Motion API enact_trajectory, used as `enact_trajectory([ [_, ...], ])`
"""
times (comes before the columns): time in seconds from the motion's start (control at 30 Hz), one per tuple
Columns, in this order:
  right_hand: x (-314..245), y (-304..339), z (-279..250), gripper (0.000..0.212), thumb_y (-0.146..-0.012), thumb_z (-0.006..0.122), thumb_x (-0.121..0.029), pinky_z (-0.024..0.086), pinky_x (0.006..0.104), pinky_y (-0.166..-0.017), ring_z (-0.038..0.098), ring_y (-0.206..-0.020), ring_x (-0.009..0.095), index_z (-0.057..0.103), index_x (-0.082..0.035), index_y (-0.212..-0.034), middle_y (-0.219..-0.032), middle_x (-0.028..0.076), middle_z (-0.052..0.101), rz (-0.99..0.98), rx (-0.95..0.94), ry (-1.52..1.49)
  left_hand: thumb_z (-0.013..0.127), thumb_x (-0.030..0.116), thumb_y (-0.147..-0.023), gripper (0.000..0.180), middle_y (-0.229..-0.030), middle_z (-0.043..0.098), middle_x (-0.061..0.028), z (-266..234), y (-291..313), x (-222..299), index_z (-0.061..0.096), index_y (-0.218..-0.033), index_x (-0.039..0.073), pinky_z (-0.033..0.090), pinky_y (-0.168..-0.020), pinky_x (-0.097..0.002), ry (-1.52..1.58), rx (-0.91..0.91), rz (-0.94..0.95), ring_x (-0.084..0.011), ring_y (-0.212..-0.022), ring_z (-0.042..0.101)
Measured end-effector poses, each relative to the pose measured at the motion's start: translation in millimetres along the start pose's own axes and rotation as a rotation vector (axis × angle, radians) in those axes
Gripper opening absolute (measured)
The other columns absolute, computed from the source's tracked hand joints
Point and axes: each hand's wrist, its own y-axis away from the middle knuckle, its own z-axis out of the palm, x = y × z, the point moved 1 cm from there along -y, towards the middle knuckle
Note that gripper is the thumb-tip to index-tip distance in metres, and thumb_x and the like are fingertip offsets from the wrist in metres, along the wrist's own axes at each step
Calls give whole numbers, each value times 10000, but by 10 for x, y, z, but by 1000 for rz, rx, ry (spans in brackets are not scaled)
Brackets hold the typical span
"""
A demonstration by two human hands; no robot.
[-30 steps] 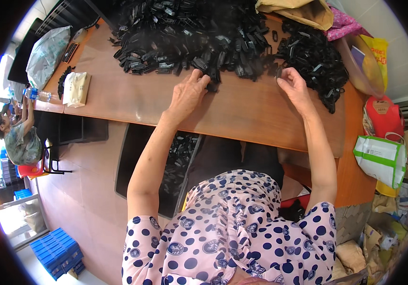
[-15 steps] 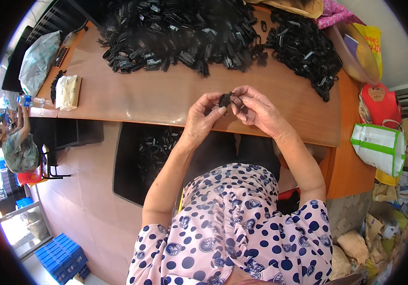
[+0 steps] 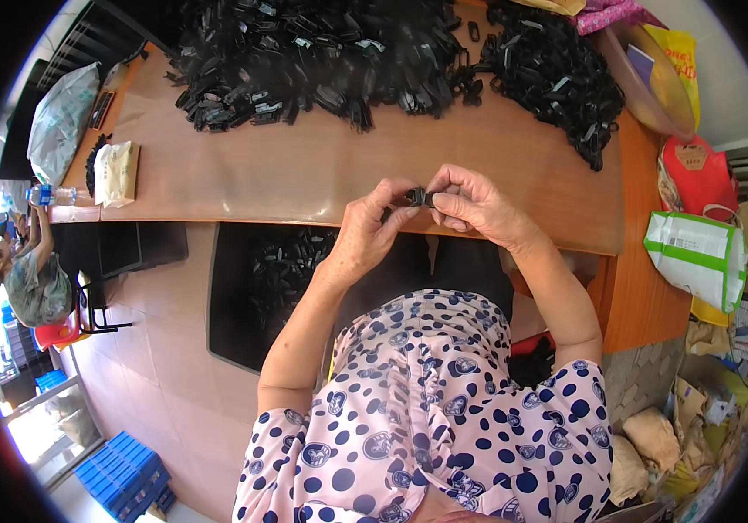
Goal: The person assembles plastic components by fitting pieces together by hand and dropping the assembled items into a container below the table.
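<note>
Over the table's near edge, my left hand (image 3: pixel 371 225) pinches a small black plastic piece (image 3: pixel 416 197) between thumb and fingers. My right hand (image 3: pixel 478 207) closes on the right end of the same piece, thumb on top. The fingers hide much of it, so its exact kind cannot be made out. Beyond my hands, a large heap of black plastic parts (image 3: pixel 304 65) covers the far side of the brown table (image 3: pixel 278 170). A smaller heap of black parts (image 3: pixel 557 83) lies to its right, with a few loose parts between the two.
At the table's left lie a tissue pack (image 3: pixel 118 174), a plastic bottle (image 3: pixel 53 195) and a grey plastic bag (image 3: pixel 64 118). A pink basin (image 3: pixel 644 83) and a green-white bag (image 3: pixel 694 259) stand right. Below the table is a black bin (image 3: pixel 247 296) with parts. Another person (image 3: pixel 34 270) sits far left.
My hands have drawn closer together, and my right thumb and fingers have come down onto the piece's right end. The piece has moved slightly lower in view.
</note>
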Motion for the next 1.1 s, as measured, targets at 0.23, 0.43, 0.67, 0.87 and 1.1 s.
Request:
enact_trajectory([
  [0.23, 38, 24, -57, 82, -939, 569, -119, 310, 139, -466, 401, -560, 22, 530, -50, -964, -733, 4, 545, 84, -25, -86, 638, -21, -824, 225, -806, 622, -96, -44, 10, 60, 601, -1040, 31, 480, -657, -289, -170, -36, 93, -193, -712, 603],
  [0.43, -14, 42, 9, 86, -927, 594, -138, 298, 141, -469, 431, -602, 2, 542, -69, -931, -738, -30, 542, 121, 3, 4, 670, 13, -799, 217, -758, 594, -107, -70, 19, 131, 611, -1007, 32, 463, -588, -316, -294, -23, 213, -234, -659, 586],
  [0.67, 0, 12, 64, 77, -923, 592, -118, 313, 148, -475, 425, -586, 17, 543, -58, -921, -720, -12, 550, 132, 95, 84, 671, 20, -795, 197, -721, 576, -106, -70, 46, 148, 604, -981, 28, 449, -565, -334, -325, 8, 167, -243, -634, 569],
  [0.87, -7, 20, -78, 118, -922, 601, -151, 303, 168, -449, 448, -559, 36, 534, -54, -911, -718, 28, 572, 261, -52, 198, 693, 34, -762, 225, -696, 562, -113, -83, 76, 135, 595, -964, 39, 442, -563, -382, -419, -112, 296, -290, -627, 543],
  [1.1, 100, 101, -13, 172, -932, 590, -202, 313, 155, -471, 478, -587, 56, 522, -50, -976, -772, 36, 580, 339, -20, -215, 691, 76, -785, 223, -824, 607, -131, -57, 67, 282, 606, -985, 25, 484, -678, -373, -245, -177, -93, -288, -805, 611],
])
